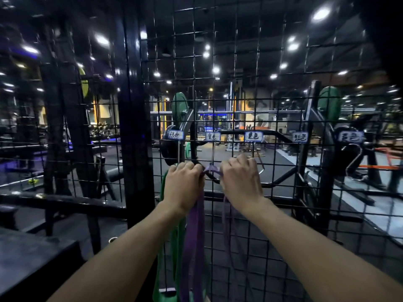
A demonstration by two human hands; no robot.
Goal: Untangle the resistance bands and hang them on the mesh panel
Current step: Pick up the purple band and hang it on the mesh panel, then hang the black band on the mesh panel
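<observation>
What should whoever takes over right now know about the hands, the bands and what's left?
Left hand and right hand both grip the purple band at the mesh panel, stretching its top under the hook below the second label.
The green band hangs at the left, behind the left hand.
Left: seat the purple band on its hook and release. Other bands aren't visible.

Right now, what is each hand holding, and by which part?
Both hands grip the purple resistance band at its top, stretched between them at the mesh panel. The left hand takes its left end, the right hand its right; the rest hangs below.
</observation>
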